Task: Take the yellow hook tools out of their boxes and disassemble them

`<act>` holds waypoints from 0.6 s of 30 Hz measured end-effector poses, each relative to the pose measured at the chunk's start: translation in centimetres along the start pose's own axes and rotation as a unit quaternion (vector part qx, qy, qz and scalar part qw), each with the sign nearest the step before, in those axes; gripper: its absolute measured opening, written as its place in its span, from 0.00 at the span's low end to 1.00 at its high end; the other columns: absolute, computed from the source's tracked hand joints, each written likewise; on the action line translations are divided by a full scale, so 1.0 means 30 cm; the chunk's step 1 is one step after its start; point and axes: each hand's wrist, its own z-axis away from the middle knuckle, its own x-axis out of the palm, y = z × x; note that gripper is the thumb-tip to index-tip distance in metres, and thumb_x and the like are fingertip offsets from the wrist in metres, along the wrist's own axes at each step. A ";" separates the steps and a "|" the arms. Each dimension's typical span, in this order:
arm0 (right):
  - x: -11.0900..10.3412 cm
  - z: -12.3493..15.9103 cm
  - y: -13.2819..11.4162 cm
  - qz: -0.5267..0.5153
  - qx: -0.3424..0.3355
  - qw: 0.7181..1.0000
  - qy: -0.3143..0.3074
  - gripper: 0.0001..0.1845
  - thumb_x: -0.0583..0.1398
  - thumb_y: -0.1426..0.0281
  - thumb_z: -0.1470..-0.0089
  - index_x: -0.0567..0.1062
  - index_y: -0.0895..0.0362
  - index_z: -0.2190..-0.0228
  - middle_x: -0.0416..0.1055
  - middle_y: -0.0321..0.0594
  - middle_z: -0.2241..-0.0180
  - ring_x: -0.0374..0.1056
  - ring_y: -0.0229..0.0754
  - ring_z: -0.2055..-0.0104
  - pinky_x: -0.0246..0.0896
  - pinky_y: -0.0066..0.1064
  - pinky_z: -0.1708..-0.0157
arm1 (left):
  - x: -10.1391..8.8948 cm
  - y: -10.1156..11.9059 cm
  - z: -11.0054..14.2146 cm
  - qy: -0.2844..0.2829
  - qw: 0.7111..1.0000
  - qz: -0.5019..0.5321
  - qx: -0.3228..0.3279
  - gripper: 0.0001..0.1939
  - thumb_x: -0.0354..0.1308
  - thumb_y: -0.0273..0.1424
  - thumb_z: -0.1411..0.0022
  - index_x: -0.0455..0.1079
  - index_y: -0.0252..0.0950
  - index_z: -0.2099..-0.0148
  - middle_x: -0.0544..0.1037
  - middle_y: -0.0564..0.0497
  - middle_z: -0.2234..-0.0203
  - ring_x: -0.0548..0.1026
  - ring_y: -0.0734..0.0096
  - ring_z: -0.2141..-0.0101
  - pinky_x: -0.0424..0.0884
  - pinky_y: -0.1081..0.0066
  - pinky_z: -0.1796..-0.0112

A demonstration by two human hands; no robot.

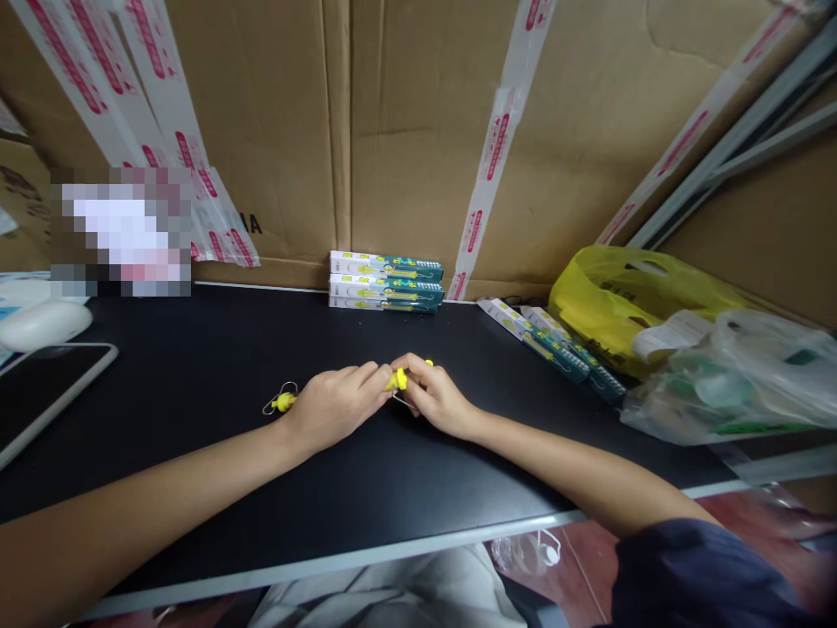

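My left hand (340, 401) is wrapped round the body of a yellow spring scale (397, 381), which lies roughly level above the black table. At the scale's left end a yellow cap with a wire loop (283, 402) sticks out past my wrist. My right hand (441, 401) is closed at the other end, its fingers bent around the bare metal wire hook (403, 400). A small yellow bit shows above the right fingers; what it belongs to is hidden. Most of the scale's body is covered by my left fingers.
Stacked boxes (385, 283) picturing a yellow scale stand against the cardboard wall. Two similar boxes (536, 340) lie at right beside a yellow plastic bag (602, 305) and a clear bag (725, 375). A white mouse (47, 324) and a phone-like device (45, 392) are at left.
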 end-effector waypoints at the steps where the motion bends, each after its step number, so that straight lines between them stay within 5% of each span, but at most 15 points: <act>1: -0.003 -0.002 0.001 0.015 -0.009 1.000 0.003 0.08 0.48 0.70 0.37 0.66 0.57 0.61 0.60 0.29 0.80 0.58 0.32 0.79 0.54 0.23 0.76 | 0.000 0.000 0.001 0.001 1.000 -0.003 0.000 0.10 0.41 0.32 0.30 0.61 0.35 0.55 0.77 0.50 0.68 0.77 0.70 0.73 0.65 0.71 0.76; 6: -0.007 -0.008 -0.005 0.044 -0.054 0.997 0.019 0.09 0.50 0.75 0.41 0.69 0.59 0.63 0.67 0.37 0.68 0.63 0.35 0.68 0.58 0.26 0.66 | 0.002 0.001 0.002 0.000 1.000 -0.010 0.006 0.10 0.41 0.32 0.30 0.61 0.35 0.55 0.77 0.51 0.68 0.76 0.71 0.73 0.66 0.72 0.75; 12: 0.001 0.000 -0.008 0.021 -0.049 0.998 0.024 0.08 0.49 0.73 0.39 0.68 0.59 0.64 0.67 0.38 0.67 0.62 0.35 0.67 0.59 0.27 0.67 | 0.003 0.001 0.001 0.010 1.000 -0.006 0.010 0.11 0.41 0.32 0.30 0.61 0.34 0.54 0.76 0.49 0.68 0.76 0.71 0.73 0.66 0.72 0.75; 18: -0.053 0.001 0.000 0.079 -0.071 0.993 -0.053 0.08 0.50 0.71 0.38 0.68 0.59 0.63 0.64 0.34 0.73 0.58 0.32 0.74 0.55 0.24 0.72 | 0.002 -0.007 -0.002 -0.027 0.998 0.009 0.058 0.10 0.44 0.33 0.30 0.60 0.34 0.51 0.74 0.52 0.71 0.75 0.71 0.73 0.64 0.72 0.75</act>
